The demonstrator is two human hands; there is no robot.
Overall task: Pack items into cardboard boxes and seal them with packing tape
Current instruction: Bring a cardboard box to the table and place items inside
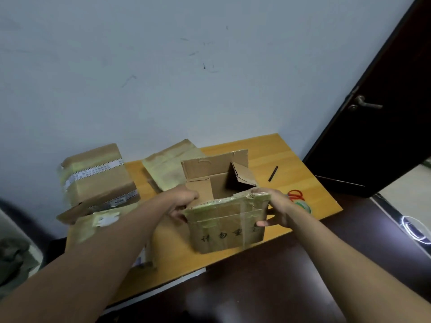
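An open cardboard box (224,217) of corrugated brown board stands near the middle of the counter (291,159), its near flap folded outward and down, creased and coated with yellowed, wrinkled old tape; dark printed characters run along its near wall. The left hand (184,202) has its grip curled round the left end of that near flap, and the right hand (277,208) has its grip clamped on the right end, thumb on the box's front face. The far flap stands upright and a side flap tilts inward; what lies inside the box is hidden by the near wall. Left of the box sits a closed cardboard parcel (98,176) banded with glossy tape and a striped white strip, resting on flattened, tape-patched cardboard (93,220). Behind the box, a flat sheet of taped cardboard (168,166) lies on the counter. Right of the box, partly behind the right hand, are red-handled scissors (296,194) and a roll of clear tape (304,206), both mostly covered. Farther right and back lies a thin dark stick (273,173), too small to identify. The counter is smooth orange-tan wood grain. Beyond the box rises a scuffed pale wall (163,78), and to its right a dark door (377,113) with a metal lever handle stands ajar.
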